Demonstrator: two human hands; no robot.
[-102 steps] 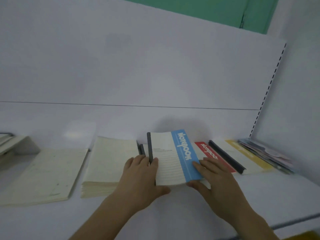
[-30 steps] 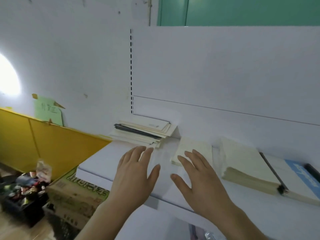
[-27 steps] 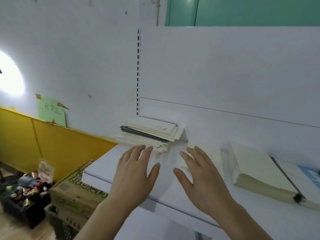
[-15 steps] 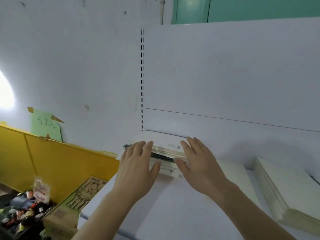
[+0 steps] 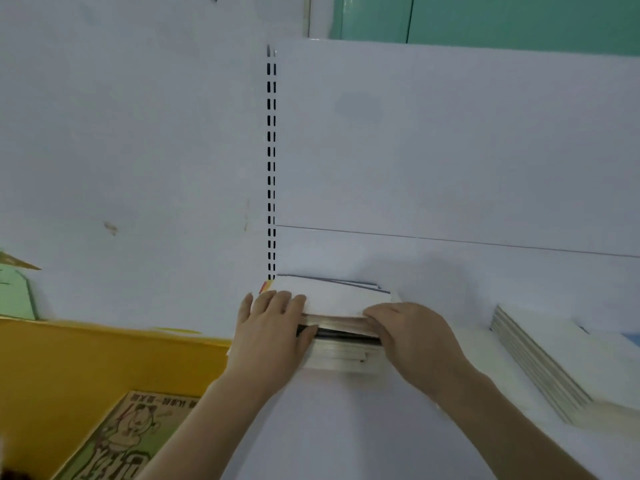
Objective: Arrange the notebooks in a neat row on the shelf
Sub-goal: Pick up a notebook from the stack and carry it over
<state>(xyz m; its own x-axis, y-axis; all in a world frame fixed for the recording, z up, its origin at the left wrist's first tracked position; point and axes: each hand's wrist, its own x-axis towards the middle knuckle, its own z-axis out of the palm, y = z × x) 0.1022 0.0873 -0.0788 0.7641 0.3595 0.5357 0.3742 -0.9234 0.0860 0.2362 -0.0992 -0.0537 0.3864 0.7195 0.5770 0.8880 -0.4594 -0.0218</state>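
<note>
A loose pile of notebooks (image 5: 341, 303), white on top with cream and dark edges showing, lies at the left end of the white shelf (image 5: 346, 427) against the back panel. My left hand (image 5: 268, 336) clasps the pile's front left corner, fingers on top and thumb against the front edge. My right hand (image 5: 414, 336) clasps its front right corner, fingers curled over the edge. A second, thicker stack of cream notebooks (image 5: 550, 358) lies to the right, apart from my hands.
A slotted upright (image 5: 271, 168) runs up the back panel just behind the pile's left corner. Left of the shelf and below it are a yellow partition (image 5: 86, 368) and a printed cardboard box (image 5: 128, 441). A green door (image 5: 485, 19) shows above.
My view has swung left along the shelf from the blue notebook. Both hands moved forward from the bare shelf onto the leftmost pile and closed on its front corners.
</note>
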